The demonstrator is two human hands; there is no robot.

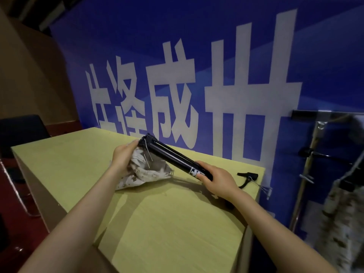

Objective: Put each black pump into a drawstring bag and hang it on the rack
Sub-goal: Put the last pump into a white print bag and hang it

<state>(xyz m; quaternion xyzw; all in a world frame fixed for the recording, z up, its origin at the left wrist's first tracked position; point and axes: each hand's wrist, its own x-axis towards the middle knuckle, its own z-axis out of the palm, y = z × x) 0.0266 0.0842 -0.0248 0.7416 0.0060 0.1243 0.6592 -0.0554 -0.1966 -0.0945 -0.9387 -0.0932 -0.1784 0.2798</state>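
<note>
Right hand [216, 179] wraps the near end of the black pump [173, 156], fingers curled around the barrel by its white logo. Left hand [123, 156] pinches the rim of the patterned drawstring bag [149, 172] and holds it off the wooden table [177, 223]. The pump slopes up from the right-hand grip; its far end sits just beyond the left fingertips, at the bag's upper edge. I cannot tell whether that end is inside the mouth yet.

Judgement: step in hand is insertion. To do it well, spread the mouth wider with the left hand, then feed the barrel along its own axis from the right grip, keeping the loose cords clear.

Beyond the right grip, a black hose fitting [248, 177] lies near the table's far edge. Further right stands the metal rack [313, 154] with 1 filled bag [338, 213] hanging. Room toward it looks open past the table edge.
</note>
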